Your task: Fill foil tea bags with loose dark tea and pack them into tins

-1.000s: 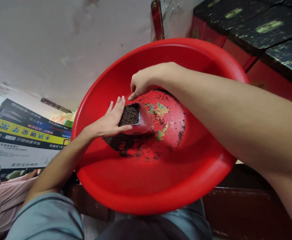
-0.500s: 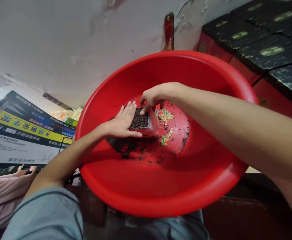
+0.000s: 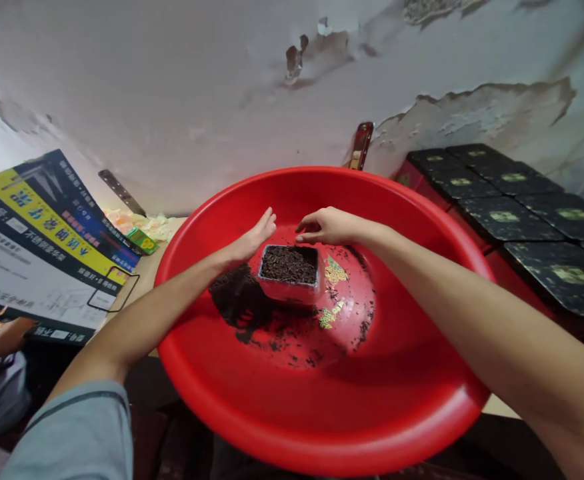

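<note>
A clear, rectangular plastic box (image 3: 292, 292) stands upright inside a large red basin (image 3: 322, 427). Dark dried leaves, looking like loose tea (image 3: 288, 264), fill it nearly to the top. My left hand (image 3: 256, 240) hovers at the box's far left corner, fingers stretched out and holding nothing. Just beyond the box's far right edge, my right hand (image 3: 329, 225) hangs with curved fingers and a gap between thumb and forefinger; nothing shows in it. More of the leaves (image 3: 237, 290) lie in a heap left of the box, and scraps are scattered over the basin's patterned floor.
Several black-lidded red boxes (image 3: 502, 217) are stacked at the right. A printed carton (image 3: 47, 247) stands at the left, with another person's hand (image 3: 2, 333) near its lower edge. A small green packet (image 3: 141, 240) lies behind it. The peeling wall (image 3: 172, 100) rises behind the basin.
Both hands have come up off the leaves and the box, the left moving away to the far left corner. The view has tilted upward, showing more wall.
</note>
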{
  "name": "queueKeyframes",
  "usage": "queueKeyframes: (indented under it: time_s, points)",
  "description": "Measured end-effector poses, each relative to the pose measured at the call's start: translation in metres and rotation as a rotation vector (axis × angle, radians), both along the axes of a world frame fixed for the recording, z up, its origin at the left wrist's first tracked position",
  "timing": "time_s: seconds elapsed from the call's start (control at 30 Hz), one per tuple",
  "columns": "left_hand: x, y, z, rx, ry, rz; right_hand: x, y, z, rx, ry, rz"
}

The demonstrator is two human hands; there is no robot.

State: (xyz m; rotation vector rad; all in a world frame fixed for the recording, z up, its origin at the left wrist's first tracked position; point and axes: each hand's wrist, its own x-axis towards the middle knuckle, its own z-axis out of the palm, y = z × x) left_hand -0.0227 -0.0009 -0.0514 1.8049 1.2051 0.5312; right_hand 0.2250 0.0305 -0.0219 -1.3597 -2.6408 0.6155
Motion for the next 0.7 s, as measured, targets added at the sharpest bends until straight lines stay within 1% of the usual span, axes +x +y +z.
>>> queueKeyframes:
  time_s: [0.13,0.23,0.3,0.43,0.57,0.63,0.7]
  points:
    - [-0.001,0.004,-0.015,0.015,0.131,0.021,-0.007,-0.005,-0.01,0.066,-0.177,-0.044]
    - [0.003,0.002,-0.021,0.013,0.236,0.016,-0.009,-0.006,-0.016,0.053,-0.282,-0.041]
    - [0.007,-0.002,-0.021,0.013,0.307,0.001,-0.009,-0.005,-0.018,0.026,-0.309,-0.004]
    - [0.012,-0.008,-0.014,0.012,0.397,-0.006,-0.007,-0.001,-0.021,-0.046,-0.303,0.078]
    - [0.015,-0.008,-0.008,0.009,0.481,-0.048,-0.011,-0.002,-0.023,-0.079,-0.341,0.046]
    - [0.015,-0.007,-0.005,0.013,0.499,-0.063,-0.013,-0.006,-0.022,-0.062,-0.372,0.015]
    - [0.014,-0.006,-0.004,0.031,0.497,-0.046,-0.014,-0.011,-0.017,-0.014,-0.401,-0.024]
